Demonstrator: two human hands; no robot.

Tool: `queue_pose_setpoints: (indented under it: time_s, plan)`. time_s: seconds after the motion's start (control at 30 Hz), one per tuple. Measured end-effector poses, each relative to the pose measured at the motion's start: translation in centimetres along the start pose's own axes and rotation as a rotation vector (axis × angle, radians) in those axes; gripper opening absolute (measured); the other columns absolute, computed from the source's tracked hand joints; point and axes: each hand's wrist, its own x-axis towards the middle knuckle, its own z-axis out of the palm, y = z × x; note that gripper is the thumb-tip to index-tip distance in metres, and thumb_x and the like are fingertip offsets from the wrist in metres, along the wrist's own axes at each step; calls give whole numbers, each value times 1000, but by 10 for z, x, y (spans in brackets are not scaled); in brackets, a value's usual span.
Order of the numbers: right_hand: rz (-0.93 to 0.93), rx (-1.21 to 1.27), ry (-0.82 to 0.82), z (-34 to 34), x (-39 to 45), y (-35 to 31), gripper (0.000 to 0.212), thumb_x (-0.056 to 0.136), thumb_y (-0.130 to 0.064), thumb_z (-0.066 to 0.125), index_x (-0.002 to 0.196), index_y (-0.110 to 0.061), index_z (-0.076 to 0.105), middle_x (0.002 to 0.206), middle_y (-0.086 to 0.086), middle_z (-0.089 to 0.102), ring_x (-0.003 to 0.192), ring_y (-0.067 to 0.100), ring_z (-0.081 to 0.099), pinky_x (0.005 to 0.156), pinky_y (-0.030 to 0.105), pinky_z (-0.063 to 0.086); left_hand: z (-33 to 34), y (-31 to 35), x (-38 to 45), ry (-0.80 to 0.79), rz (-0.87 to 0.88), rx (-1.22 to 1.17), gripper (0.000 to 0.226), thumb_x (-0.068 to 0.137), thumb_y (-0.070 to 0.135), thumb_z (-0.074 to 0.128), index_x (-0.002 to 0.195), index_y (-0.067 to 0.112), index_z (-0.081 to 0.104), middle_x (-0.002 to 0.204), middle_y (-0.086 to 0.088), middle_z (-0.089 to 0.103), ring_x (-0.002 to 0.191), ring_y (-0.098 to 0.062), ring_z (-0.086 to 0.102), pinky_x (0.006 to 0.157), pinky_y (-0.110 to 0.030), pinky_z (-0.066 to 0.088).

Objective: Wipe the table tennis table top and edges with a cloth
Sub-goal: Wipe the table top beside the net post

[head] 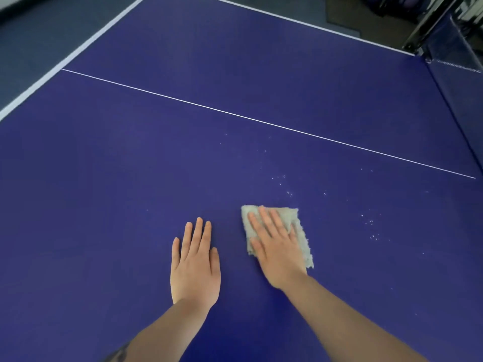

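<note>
Right hand (277, 246), lower centre of the frame, lies palm-down with straight fingers spread over a folded cloth (300, 231), pressing it flat against the table top (130, 165); nothing is curled around the fabric. Left hand (194, 267), just to the left of it and apart from the cloth, rests flat and released on the bare surface, fingers extended and close together, apparently as a brace.

Cloth: pale grey-green, roughly rectangular, soft and nubbly, with frayed, ragged margins showing along its right side and lower right corner. It sits on the near half of the table, well below the thin white centre line (261, 122) that crosses the frame diagonally.

Small pale specks (282, 180), droplets or dust (which cannot be told), are scattered above and to the right of the cloth, with a further cluster at right centre. Their presence suggests that this zone is not yet wiped. The blue surface to the left looks uniform and matte, though whether it has been cleaned cannot be judged.

White border stripe (65, 60), upper left, marks the table's edge; no hand is near it, so the edges appear to remain as later work. Net (454, 82), a dark mesh with a pale top band, stands at the upper right.
</note>
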Motion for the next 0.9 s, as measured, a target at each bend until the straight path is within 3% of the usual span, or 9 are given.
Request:
queue_pose_setpoints:
  time_s: [0.13, 0.23, 0.3, 0.43, 0.53, 0.6, 0.77, 0.83, 0.9]
  plan:
    - [420, 137, 10, -6, -16, 20, 52, 103, -46, 3, 148, -43, -22, 163, -13, -20, 149, 8, -22, 124, 46, 1, -12, -30, 3, -1, 63, -29, 67, 88, 46, -6, 151, 27, -5, 158, 13, -9, 146, -6, -15, 119, -26, -11]
    - [204, 31, 81, 19, -45, -26, 58, 103, -43, 10, 159, -31, 7, 166, -4, 8, 152, 18, 9, 119, 50, 24, -21, -71, 4, 81, -51, 39, 61, 97, 45, 7, 154, 23, 11, 161, 8, 9, 149, -11, 2, 119, -31, -2]
    - [-52, 6, 78, 26, -47, -66, 56, 102, -42, 24, 156, -28, 26, 164, -2, 23, 149, 21, 23, 114, 49, 24, -25, -87, 3, 93, -149, 42, 56, 101, 39, 10, 154, 21, 13, 161, 6, 11, 149, -13, 5, 120, -34, 2]
    - [-422, -82, -16, 22, 8, -123, 51, 106, -43, 15, 155, -33, 26, 164, -5, 22, 151, 18, 18, 120, 48, 22, -38, -105, 5, 155, -365, -34, 62, 96, 39, 3, 155, 21, 5, 162, 7, 3, 150, -13, -3, 122, -39, 1]
    - [-534, -82, -65, 12, 62, -150, 55, 103, -44, 9, 157, -37, 9, 166, -8, 3, 153, 14, -3, 119, 44, -1, -42, -109, 7, 166, -400, -14, 61, 94, 40, -1, 152, 24, -5, 162, 9, -3, 150, -13, -9, 122, -39, -3]
    - [-438, -78, -59, 5, 89, -154, 57, 101, -45, 4, 157, -38, -2, 165, -10, -11, 151, 12, -15, 122, 45, -7, -40, -108, 8, 179, -403, -28, 60, 93, 39, -4, 151, 25, -7, 162, 9, -5, 149, -13, -11, 122, -39, -4]
    - [90, 42, -12, -4, 93, -119, 56, 103, -45, 3, 155, -35, -15, 164, -9, -21, 149, 13, -23, 123, 47, -7, -35, -112, 7, 174, -407, 16, 60, 96, 40, -3, 153, 23, -1, 162, 6, 1, 150, -16, -5, 122, -43, 1]
    - [138, 74, 31, 6, 66, -116, 56, 101, -47, -5, 154, -35, -17, 164, -8, -19, 149, 13, -22, 124, 48, -3, -32, -111, 8, 147, -385, 31, 61, 96, 43, -2, 154, 23, 0, 163, 6, 0, 150, -15, -6, 122, -44, 2]
    - [35, 55, 61, 17, 35, -129, 58, 102, -47, -4, 158, -32, -3, 167, -5, -5, 153, 17, -8, 122, 51, 11, -32, -111, 8, 132, -351, 59, 61, 98, 43, 1, 155, 22, 5, 163, 5, 5, 150, -16, -3, 122, -46, 4]
